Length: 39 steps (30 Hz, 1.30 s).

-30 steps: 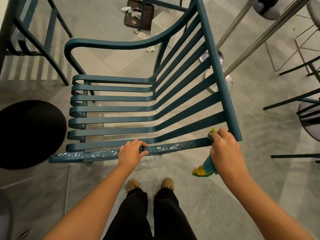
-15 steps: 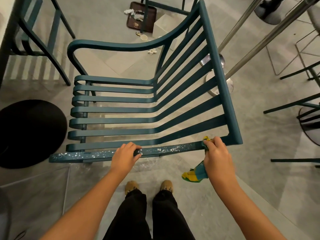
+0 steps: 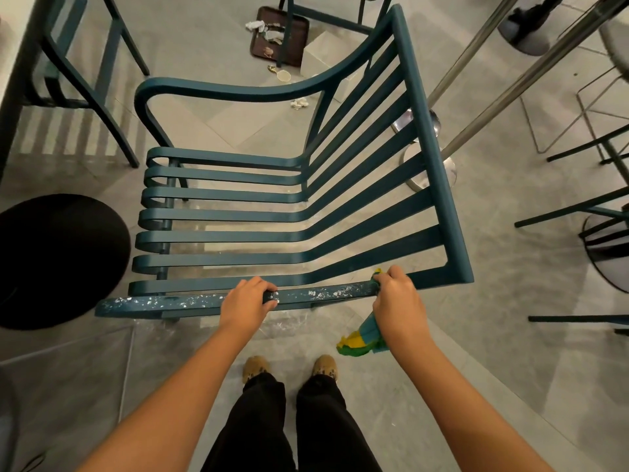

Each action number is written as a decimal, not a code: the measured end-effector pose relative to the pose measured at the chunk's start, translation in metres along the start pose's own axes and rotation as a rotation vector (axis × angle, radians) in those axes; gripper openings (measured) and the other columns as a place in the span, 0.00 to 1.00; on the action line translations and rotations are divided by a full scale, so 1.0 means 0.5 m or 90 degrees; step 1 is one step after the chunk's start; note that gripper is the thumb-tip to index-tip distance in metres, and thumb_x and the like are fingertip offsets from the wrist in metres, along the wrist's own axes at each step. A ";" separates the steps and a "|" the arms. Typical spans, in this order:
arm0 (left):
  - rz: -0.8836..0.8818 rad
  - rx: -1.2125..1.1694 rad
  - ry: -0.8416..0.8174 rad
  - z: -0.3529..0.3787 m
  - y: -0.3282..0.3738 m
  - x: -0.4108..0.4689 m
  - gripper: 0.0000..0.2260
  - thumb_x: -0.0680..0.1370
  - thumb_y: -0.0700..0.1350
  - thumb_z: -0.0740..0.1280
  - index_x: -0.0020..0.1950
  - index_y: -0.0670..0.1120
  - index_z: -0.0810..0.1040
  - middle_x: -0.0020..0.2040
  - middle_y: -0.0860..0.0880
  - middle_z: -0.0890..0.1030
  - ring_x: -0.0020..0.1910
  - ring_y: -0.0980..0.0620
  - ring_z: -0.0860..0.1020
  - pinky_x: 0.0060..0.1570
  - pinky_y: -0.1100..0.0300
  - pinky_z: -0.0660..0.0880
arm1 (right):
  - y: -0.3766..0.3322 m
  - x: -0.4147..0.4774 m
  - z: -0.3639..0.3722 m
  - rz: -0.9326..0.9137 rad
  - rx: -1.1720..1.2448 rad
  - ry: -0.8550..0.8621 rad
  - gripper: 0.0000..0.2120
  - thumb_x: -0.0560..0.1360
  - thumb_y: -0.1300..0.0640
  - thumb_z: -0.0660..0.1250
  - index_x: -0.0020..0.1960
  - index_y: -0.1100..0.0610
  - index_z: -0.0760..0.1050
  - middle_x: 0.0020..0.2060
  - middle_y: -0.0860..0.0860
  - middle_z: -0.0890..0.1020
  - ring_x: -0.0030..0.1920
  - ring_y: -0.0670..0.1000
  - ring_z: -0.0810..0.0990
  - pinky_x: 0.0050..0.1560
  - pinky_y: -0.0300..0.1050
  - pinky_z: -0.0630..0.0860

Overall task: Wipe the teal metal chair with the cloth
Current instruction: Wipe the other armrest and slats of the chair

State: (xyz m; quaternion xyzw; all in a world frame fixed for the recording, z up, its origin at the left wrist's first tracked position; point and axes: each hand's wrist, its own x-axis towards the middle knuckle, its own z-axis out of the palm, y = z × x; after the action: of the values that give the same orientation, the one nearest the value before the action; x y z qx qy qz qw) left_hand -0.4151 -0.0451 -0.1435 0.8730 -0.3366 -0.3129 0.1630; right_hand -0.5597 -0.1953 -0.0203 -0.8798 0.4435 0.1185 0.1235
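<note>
The teal metal chair stands right in front of me, its slatted seat and back seen from above. Its near armrest is speckled with white flecks. My left hand grips the middle of that armrest. My right hand holds a yellow, green and blue cloth pressed on the armrest's right end, close to the back frame. Most of the cloth hangs below my hand; a small corner shows above my fingers.
A black round table top sits at the left. Another teal chair stands at the far left. A brown tray with litter lies on the floor beyond. Chrome poles and dark chair legs fill the right. My shoes are below.
My right hand has slid the cloth leftward along the near armrest, away from the back frame corner. My left hand has kept its grip on the armrest.
</note>
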 end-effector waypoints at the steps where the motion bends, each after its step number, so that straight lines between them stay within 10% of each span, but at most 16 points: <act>1: -0.004 -0.005 0.003 0.000 0.000 0.000 0.14 0.76 0.49 0.65 0.61 0.50 0.75 0.59 0.53 0.76 0.60 0.51 0.72 0.58 0.55 0.72 | 0.005 -0.003 -0.013 0.006 0.004 0.007 0.12 0.75 0.69 0.57 0.57 0.65 0.73 0.51 0.58 0.72 0.52 0.57 0.72 0.46 0.48 0.72; 39: -0.014 -0.025 0.013 -0.001 -0.004 0.005 0.13 0.74 0.47 0.68 0.58 0.48 0.77 0.56 0.49 0.78 0.57 0.49 0.73 0.50 0.54 0.73 | 0.023 -0.007 -0.021 0.008 -0.011 0.047 0.11 0.72 0.70 0.64 0.55 0.68 0.74 0.52 0.61 0.74 0.51 0.60 0.73 0.45 0.51 0.75</act>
State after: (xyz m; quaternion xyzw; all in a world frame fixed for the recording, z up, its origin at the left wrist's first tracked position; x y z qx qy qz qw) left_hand -0.4125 -0.0454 -0.1450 0.8764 -0.3191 -0.3124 0.1802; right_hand -0.5700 -0.2023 -0.0106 -0.8819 0.4520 0.0908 0.0987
